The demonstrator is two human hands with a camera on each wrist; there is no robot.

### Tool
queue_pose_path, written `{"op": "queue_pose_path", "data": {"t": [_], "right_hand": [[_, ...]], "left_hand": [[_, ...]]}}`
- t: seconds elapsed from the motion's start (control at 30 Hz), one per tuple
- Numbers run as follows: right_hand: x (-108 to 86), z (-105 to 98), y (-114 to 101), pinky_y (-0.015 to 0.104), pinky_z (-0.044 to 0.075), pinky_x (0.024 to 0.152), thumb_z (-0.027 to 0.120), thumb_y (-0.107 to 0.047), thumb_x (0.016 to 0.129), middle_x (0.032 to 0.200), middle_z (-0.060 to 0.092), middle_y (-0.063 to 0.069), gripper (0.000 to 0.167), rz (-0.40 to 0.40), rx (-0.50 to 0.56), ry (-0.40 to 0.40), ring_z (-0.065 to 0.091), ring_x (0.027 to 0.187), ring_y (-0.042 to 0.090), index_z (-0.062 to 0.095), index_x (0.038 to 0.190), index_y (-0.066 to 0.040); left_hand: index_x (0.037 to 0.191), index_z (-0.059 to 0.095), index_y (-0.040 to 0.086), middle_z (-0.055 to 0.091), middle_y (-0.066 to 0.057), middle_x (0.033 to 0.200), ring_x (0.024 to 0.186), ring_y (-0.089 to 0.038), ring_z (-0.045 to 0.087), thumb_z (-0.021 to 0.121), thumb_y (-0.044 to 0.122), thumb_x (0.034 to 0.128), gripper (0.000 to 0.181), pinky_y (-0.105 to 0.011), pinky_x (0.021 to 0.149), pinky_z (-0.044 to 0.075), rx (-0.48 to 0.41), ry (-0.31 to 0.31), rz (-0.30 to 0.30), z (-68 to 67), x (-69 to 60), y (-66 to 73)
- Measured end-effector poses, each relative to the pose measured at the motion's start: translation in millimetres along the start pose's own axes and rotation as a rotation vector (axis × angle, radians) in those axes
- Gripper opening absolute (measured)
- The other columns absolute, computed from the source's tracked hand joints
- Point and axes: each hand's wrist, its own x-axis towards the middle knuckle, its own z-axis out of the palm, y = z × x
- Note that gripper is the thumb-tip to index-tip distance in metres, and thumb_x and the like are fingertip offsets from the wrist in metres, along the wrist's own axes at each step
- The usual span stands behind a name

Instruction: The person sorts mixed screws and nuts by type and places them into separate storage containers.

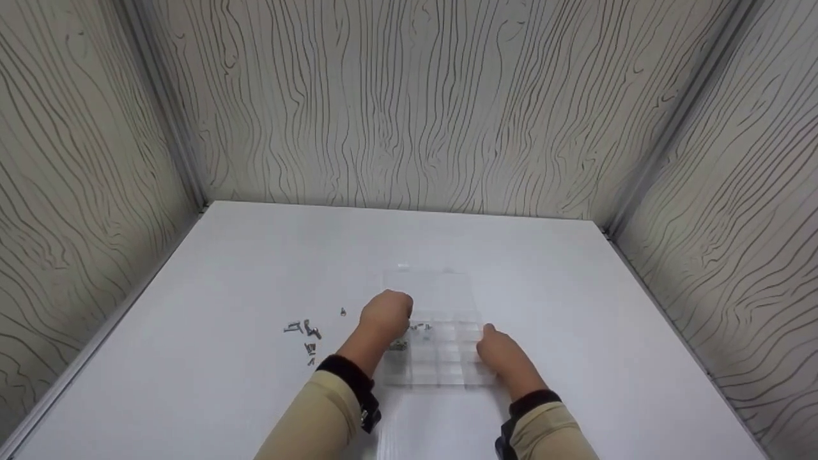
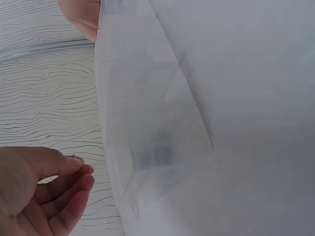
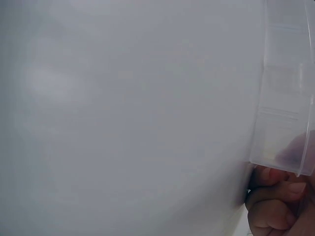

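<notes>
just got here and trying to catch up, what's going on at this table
A person is working over a clear divided box on a white table. The left hand, above the box's left part, pinches a small metal piece. The right hand holds the box by its right side. The lid lies open at the far side. Some metal parts are already in compartments, while loose screws lie on the table to the left.

White table [image 1: 543, 275] before me. Squiggly-line wall [image 1: 396, 108] behind it. I see side walls [image 1: 70, 179], squiggly too. Grey poles [image 1: 680, 115] in corners.
</notes>
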Motion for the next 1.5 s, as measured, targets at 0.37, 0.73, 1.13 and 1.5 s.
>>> {"op": "queue_pose_path", "data": {"t": [0.37, 0.73, 1.13, 1.5], "right_hand": [[-1.1, 0.0, -1.6, 0.051, 0.039, 0.094, 0.038, -0.007, 0.091, 0.120, 0.046, 0.037, 0.048, -0.016, -0.005, -0.004, 0.045, 0.113, 0.046, 0.027, 0.130, 0.019], [1.4, 0.7, 0.2, 0.051, 0.039, 0.095, 0.035, -0.009, 0.093, 0.123, 0.045, 0.035, 0.048, 0.013, 0.008, -0.023, 0.045, 0.115, 0.044, 0.026, 0.133, 0.016], [1.8, 1.0, -1.3, 0.050, 0.041, 0.092, 0.036, -0.008, 0.092, 0.123, 0.045, 0.035, 0.048, 0.031, 0.019, -0.019, 0.047, 0.112, 0.043, 0.026, 0.132, 0.016], [1.4, 1.5, 0.2, 0.048, 0.044, 0.088, 0.033, -0.008, 0.092, 0.119, 0.048, 0.034, 0.046, 0.027, 0.018, -0.011, 0.051, 0.107, 0.040, 0.028, 0.132, 0.015]], "left_hand": [[0.086, 0.067, 0.013, 0.064, 0.000, 0.079, 0.073, -0.014, 0.060, 0.063, 0.011, 0.0831, 0.005, -0.029, 0.064, 0.052, 0.070, 0.019, 0.050, 15.9, 5.0, 14.7], [0.087, 0.065, 0.012, 0.063, -0.001, 0.080, 0.074, -0.015, 0.059, 0.065, 0.011, 0.0814, 0.006, -0.030, 0.065, 0.051, 0.016, 0.020, 0.047, 15.0, 8.8, 6.9], [0.116, 0.059, 0.008, 0.059, -0.011, 0.117, 0.109, -0.025, 0.055, 0.057, 0.007, 0.0848, 0.031, -0.037, 0.093, 0.046, -0.013, 0.123, -0.133, 0.4, 14.1, -42.8], [0.112, 0.060, -0.002, 0.051, -0.019, 0.126, 0.113, -0.034, 0.051, 0.048, 0.000, 0.0890, 0.026, -0.044, 0.092, 0.046, 0.012, 0.036, -0.196, 16.8, 12.2, -82.5]]}}
